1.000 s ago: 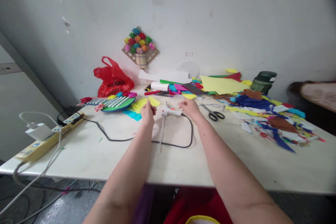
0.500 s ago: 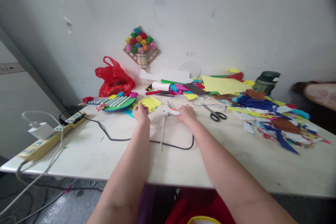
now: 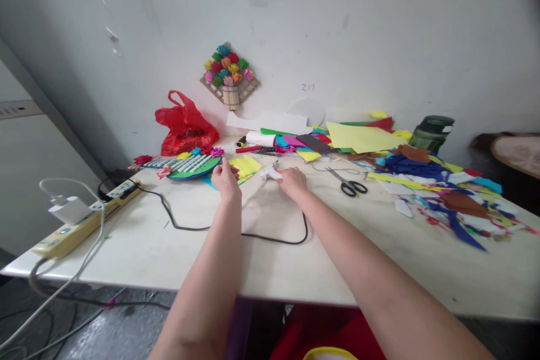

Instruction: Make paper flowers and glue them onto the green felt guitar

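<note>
A white glue gun (image 3: 267,172) with an orange trigger is in my right hand (image 3: 292,181), its fingers wrapped round the handle. A pale glue stick (image 3: 252,196) sticks out of its back end toward me, blurred. To the left, my left hand (image 3: 226,180) is closed with thumb and fingers pinched together; what lies between them is too small to make out. Yellow crepe paper (image 3: 247,167) lies just behind the left hand. Close by on the left is a green round board (image 3: 198,170) with rolled paper sticks and paper flowers on it. The gun's black cord (image 3: 189,229) runs across the table.
Scissors (image 3: 348,183) lie right of my right hand. Scraps of coloured paper (image 3: 459,202) cover the table's right side, near a green bottle (image 3: 431,134). A power strip (image 3: 70,236) lies along the left edge. A red plastic bag (image 3: 185,126) stands at the back.
My right hand has moved slightly left and the glue gun has turned, its glue stick now slanting toward the lower left. My left hand stays pinched in nearly the same place.
</note>
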Motion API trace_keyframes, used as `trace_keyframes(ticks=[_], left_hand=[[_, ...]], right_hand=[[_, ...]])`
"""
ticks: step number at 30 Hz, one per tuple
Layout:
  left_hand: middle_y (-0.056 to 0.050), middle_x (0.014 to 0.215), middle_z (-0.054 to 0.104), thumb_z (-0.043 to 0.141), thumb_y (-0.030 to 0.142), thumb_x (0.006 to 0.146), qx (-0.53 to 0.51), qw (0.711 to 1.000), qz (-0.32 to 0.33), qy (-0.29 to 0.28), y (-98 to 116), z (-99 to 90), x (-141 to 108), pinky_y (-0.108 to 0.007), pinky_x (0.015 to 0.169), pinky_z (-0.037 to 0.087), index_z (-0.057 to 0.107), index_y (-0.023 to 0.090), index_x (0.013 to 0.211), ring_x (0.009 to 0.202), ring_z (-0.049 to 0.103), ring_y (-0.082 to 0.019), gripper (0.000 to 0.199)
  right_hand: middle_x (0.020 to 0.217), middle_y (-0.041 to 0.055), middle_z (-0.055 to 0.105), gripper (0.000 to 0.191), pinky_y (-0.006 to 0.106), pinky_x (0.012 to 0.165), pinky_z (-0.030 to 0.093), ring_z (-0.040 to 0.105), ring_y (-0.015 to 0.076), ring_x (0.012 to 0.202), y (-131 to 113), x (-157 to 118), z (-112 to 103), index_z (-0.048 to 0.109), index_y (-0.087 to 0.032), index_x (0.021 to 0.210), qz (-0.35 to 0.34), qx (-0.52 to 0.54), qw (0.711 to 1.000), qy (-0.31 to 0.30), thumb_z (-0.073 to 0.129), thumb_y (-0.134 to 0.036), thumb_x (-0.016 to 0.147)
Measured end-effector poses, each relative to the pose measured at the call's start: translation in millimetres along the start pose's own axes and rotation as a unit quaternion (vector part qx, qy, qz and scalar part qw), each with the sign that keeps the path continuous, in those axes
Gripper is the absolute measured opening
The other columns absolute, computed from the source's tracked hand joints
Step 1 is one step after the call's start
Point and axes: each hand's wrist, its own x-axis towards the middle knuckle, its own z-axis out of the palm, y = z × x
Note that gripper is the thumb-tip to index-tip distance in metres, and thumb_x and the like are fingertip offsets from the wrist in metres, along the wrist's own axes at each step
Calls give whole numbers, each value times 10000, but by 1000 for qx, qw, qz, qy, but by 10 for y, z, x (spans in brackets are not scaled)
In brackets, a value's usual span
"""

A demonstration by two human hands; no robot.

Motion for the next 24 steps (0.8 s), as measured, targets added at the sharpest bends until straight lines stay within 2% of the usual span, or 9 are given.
trace_keyframes(ticks=[8, 11, 13, 15, 17, 19, 21, 24], left_hand=[[41, 440, 472, 522, 354, 757, 31, 999, 3, -17, -100, 23, -67, -179, 392, 305, 417, 184, 567, 366, 389, -59, 276], [35, 444, 486, 522, 331, 757, 63, 996, -8, -60, -118, 40, -112, -188, 391, 313, 459, 174, 575, 359, 401, -67, 249], [21, 443, 509, 536, 330, 751, 104, 988, -21, -111, -151, 58, -146, -197, 393, 323, 486, 170, 585, 356, 419, -79, 236], [5, 449, 538, 563, 329, 737, 162, 973, -16, -165, -203, 75, -174, -204, 409, 343, 503, 171, 586, 366, 453, -95, 226], [-9, 464, 564, 593, 321, 720, 229, 950, 5, -214, -264, 89, -199, -209, 434, 359, 520, 174, 574, 387, 491, -109, 219], [-16, 473, 579, 618, 303, 704, 287, 922, 30, -258, -315, 101, -229, -213, 458, 363, 542, 178, 557, 413, 518, -122, 207], [-17, 476, 581, 644, 286, 684, 328, 897, 57, -290, -342, 113, -272, -219, 484, 361, 561, 187, 545, 447, 530, -134, 189], [-21, 536, 604, 686, 295, 652, 382, 857, 140, -315, -340, 132, -371, -246, 553, 380, 606, 206, 586, 531, 544, -158, 137]], right_hand=[[1137, 157, 637, 396, 313, 816, 455, 588, 254, 1060, -190, 86, 28, 628, -139, 1138, 30, 26, 998, -39, 487, -362, 842], [1121, 142, 654, 422, 305, 808, 458, 609, 239, 1038, -117, 99, -40, 657, -168, 1092, 23, 56, 996, -67, 406, -430, 877], [1102, 131, 667, 436, 294, 811, 452, 611, 226, 1036, 26, 109, -122, 684, -172, 1027, 17, 57, 997, -46, 345, -415, 900], [1096, 131, 670, 375, 296, 778, 456, 621, 233, 1010, 216, 110, -211, 685, -167, 1022, 44, 33, 998, -19, 396, -357, 876], [1079, 136, 676, 322, 296, 755, 456, 631, 241, 984, 399, 89, -285, 693, -162, 1000, 72, 3, 996, -48, 491, -337, 821], [1070, 136, 680, 326, 313, 769, 458, 623, 264, 1000, 524, 45, -330, 708, -169, 944, 67, -26, 994, -85, 576, -398, 752], [1044, 140, 688, 341, 331, 782, 464, 624, 276, 997, 573, -10, -347, 712, -169, 930, 54, -49, 989, -127, 604, -412, 718], [1015, 159, 691, 319, 334, 788, 470, 630, 273, 996, 557, -66, -342, 704, -154, 979, 35, -73, 987, -141, 608, -301, 713]])
